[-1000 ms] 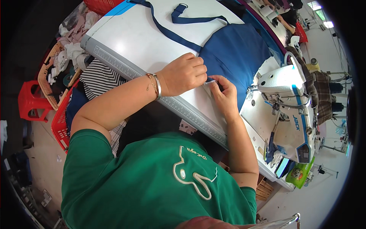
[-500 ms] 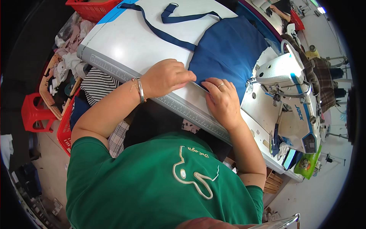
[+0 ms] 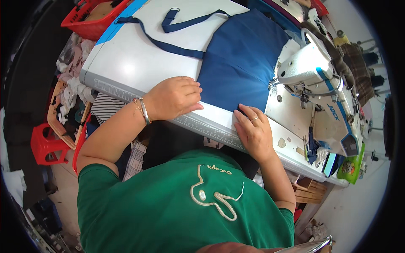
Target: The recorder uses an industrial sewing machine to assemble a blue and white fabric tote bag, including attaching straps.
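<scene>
A navy fabric piece [image 3: 238,61], shaped like an apron, lies nearly flat on the white sewing table [image 3: 126,55]. Two navy straps [image 3: 168,47] run from its left side, with metal rings at their ends. At its near left corner is my left hand [image 3: 179,99], fingers loosely bent and thumb apart; the fingertips rest along the edge. My right hand [image 3: 255,130] is bent over the near edge, and a dark fold shows between its fingers and thumb. The fabric's right side reaches the needle area of a white sewing machine [image 3: 310,69].
A grey ruler strip [image 3: 202,124] follows the table's near edge. Small tools [image 3: 311,145] lie right of the machine bed. Left of the table are a red basket [image 3: 90,19], a heap of cloth scraps [image 3: 78,63], a tan crate [image 3: 59,111] and a red stool [image 3: 46,143].
My left hand has loosened its pinch at the fabric edge and moved slightly left. My right hand has moved nearer to me along that edge. The near edge now lies flatter; the whole view has shifted.
</scene>
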`<state>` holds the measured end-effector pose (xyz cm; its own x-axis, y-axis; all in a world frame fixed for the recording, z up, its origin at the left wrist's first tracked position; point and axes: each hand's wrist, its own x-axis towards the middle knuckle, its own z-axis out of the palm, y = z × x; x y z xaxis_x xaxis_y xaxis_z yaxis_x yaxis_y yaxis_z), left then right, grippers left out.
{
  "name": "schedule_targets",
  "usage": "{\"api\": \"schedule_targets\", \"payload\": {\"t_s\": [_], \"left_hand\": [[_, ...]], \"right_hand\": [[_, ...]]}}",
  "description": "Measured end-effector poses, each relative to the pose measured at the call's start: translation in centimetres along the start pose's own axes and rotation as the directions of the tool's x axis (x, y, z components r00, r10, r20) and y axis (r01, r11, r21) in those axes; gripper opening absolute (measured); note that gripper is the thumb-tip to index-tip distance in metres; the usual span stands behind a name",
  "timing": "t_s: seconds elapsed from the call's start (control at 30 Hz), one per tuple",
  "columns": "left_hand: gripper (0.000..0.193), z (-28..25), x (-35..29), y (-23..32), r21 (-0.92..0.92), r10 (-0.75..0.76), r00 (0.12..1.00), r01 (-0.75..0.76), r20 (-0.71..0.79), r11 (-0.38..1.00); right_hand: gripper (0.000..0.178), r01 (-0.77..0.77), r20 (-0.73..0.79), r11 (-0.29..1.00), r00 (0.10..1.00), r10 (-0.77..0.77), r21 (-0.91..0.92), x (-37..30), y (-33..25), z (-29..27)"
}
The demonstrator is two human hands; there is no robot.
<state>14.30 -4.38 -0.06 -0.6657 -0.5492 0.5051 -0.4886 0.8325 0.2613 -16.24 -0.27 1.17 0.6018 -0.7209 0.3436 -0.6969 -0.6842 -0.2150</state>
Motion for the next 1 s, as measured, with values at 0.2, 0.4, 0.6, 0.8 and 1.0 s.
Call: {"api": "schedule_targets", "payload": {"t_s": [0.2, 0.4, 0.6, 0.8, 1.0], "left_hand": [[0.016, 1.2, 3.4, -0.1, 0.059, -0.123, 0.992, 0.125, -0.032, 0.99], [0.017, 2.1, 4.7, 0.4, 0.25, -0.005, 0.993, -0.024, 0.114, 0.968], [0.018, 2.3, 4.7, 0.4, 0.266, -0.052, 0.99, 0.014, 0.134, 0.964], [0.032, 2.2, 4.7, 0.3, 0.277, -0.11, 0.98, 0.061, 0.166, 0.959], [0.05, 1.6, 4.3, -0.5, 0.215, -0.272, 0.932, 0.222, 0.24, 0.951]], "right_hand": [[0.037, -0.094, -0.058, 0.995, 0.994, 0.096, 0.026, -2.6, 0.0, -0.7], [0.035, -0.163, -0.147, 0.984, 0.974, 0.171, 0.066, -4.9, 1.3, -1.6], [0.036, -0.209, -0.19, 0.977, 0.958, 0.213, 0.041, -5.8, 3.2, -2.4], [0.042, -0.177, -0.048, 0.984, 0.983, 0.178, 0.039, -6.7, 3.7, -2.5], [0.048, -0.18, -0.054, 0.982, 0.982, 0.183, 0.062, -6.8, 3.4, -2.4]]}}
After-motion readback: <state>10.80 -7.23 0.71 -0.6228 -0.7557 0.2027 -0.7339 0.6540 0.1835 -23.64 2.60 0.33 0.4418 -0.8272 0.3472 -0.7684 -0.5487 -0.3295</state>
